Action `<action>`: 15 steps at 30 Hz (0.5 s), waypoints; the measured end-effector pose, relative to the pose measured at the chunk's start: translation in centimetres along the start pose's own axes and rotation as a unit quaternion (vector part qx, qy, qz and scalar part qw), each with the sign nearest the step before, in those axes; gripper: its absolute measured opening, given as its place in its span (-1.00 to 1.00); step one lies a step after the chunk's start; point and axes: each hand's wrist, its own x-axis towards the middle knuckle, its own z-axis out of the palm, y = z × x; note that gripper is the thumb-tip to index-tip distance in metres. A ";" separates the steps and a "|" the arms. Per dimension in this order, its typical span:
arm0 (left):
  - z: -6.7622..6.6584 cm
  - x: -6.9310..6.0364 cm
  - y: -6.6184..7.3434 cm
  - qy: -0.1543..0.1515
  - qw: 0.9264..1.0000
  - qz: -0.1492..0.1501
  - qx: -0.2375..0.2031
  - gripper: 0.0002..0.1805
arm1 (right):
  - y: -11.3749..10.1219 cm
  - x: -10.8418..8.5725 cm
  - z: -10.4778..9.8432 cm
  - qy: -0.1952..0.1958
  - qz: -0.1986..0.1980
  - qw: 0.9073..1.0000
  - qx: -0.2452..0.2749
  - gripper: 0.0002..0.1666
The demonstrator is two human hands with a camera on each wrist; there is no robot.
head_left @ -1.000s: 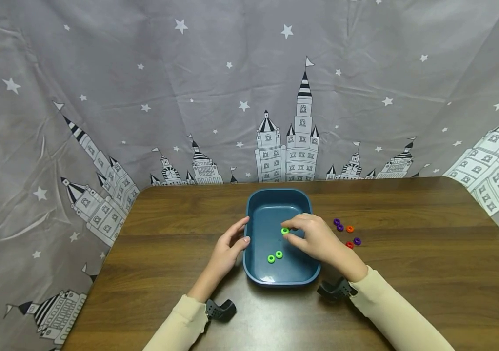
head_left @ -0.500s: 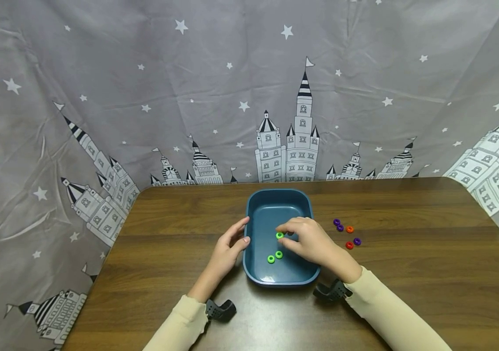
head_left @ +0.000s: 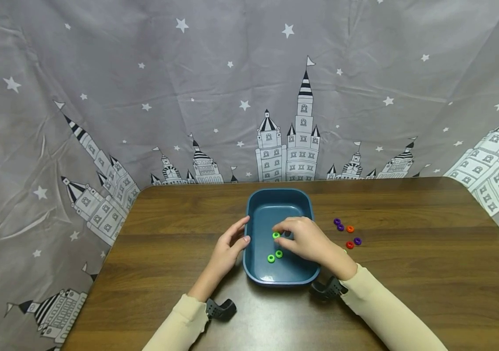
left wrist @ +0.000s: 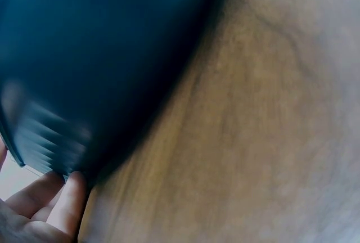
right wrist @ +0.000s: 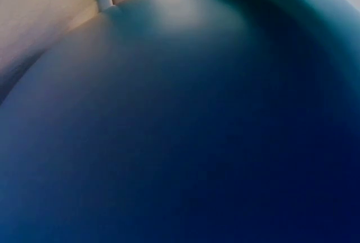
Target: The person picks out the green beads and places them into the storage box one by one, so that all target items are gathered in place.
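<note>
A blue rectangular tray [head_left: 263, 214] stands on the wooden table. My left hand [head_left: 227, 251] touches the outside of its left wall with thumb and fingers; the left wrist view shows fingertips [left wrist: 70, 201] against the tray's side. Over the tray's middle, my right hand [head_left: 308, 240] pinches a green ring bead [head_left: 276, 235] between thumb and forefinger. Two more green ring beads, a left one [head_left: 271, 258] and a right one [head_left: 279, 254], lie on the tray floor just below. The right wrist view holds mostly blurred dark tray wall [right wrist: 185, 119].
Right of the tray, several loose ring beads lie on the table [head_left: 416, 253]: purple [head_left: 337, 222], orange [head_left: 350, 229] and red [head_left: 349, 245] ones. A grey curtain [head_left: 214, 73] printed with castles hangs behind the table's far edge.
My right hand has moved left and slightly toward the body over the tray, carrying the green ring bead along. The left hand and the other beads have stayed in place.
</note>
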 end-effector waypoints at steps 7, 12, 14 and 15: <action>-0.1 0.0 0.1 -0.001 1.000 -0.001 0.001 -0.44 | 0.0 -0.1 0.2 -0.048 0.023 0.998 -0.040 -0.77; 0.0 0.0 0.1 -0.002 1.000 0.000 0.000 -0.44 | 0.0 -0.2 0.3 -0.071 0.029 0.994 -0.079 -0.81; 0.0 0.0 0.1 -0.003 1.000 0.000 0.001 -0.44 | 0.1 -0.3 0.4 -0.075 0.028 0.992 -0.095 -0.81; -0.1 0.0 0.1 -0.002 1.000 -0.001 0.002 -0.44 | 0.0 -0.3 0.4 -0.075 0.027 0.991 -0.103 -0.82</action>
